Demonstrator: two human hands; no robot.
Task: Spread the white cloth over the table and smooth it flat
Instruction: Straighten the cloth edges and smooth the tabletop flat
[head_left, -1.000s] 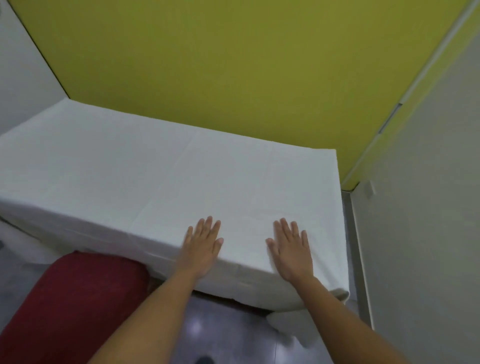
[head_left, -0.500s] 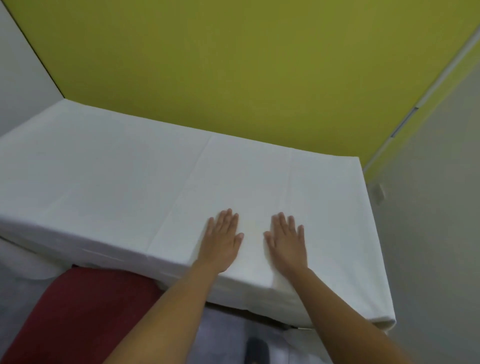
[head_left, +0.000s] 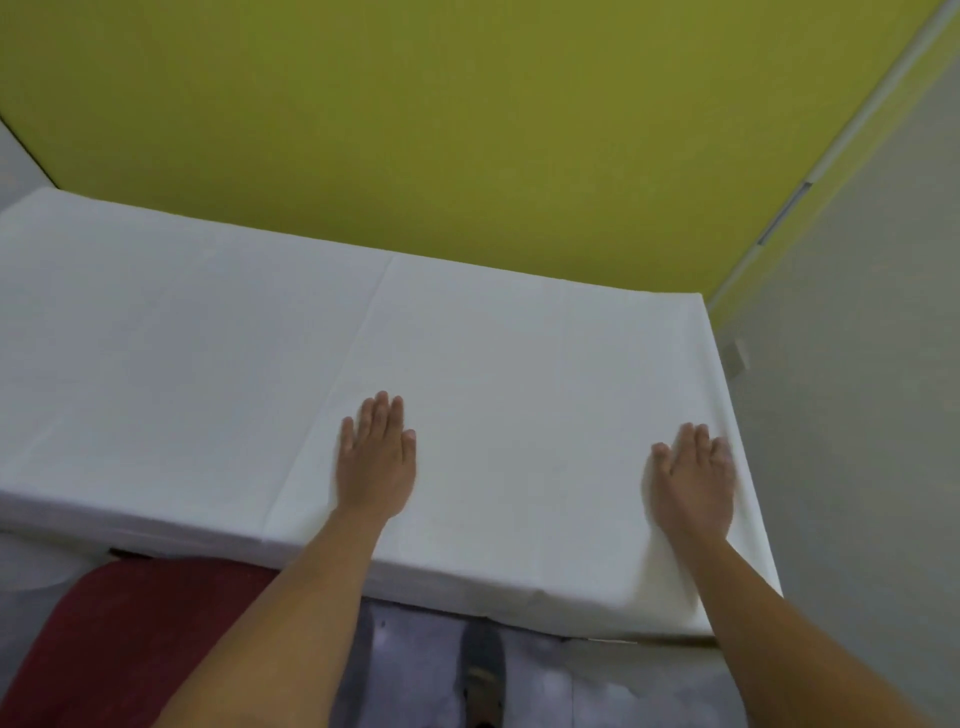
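Observation:
The white cloth (head_left: 493, 374) covers the whole table top and hangs over its near and right edges. Faint fold creases run across it from front to back. My left hand (head_left: 376, 460) lies flat, palm down, on the cloth near the front edge, around the middle. My right hand (head_left: 693, 475) presses palm down close to the table's right edge, slightly blurred. Neither hand holds anything. The table itself is hidden under the cloth.
A yellow-green wall (head_left: 467, 130) stands right behind the table. A grey wall (head_left: 857, 415) closes the right side, close to the table's edge. A dark red seat (head_left: 135, 639) sits below the front edge at the left. A shoe (head_left: 483, 675) shows on the floor.
My right hand has slid rightward across the cloth toward the table's right edge. My left hand stayed near the middle. The two hands are now far apart.

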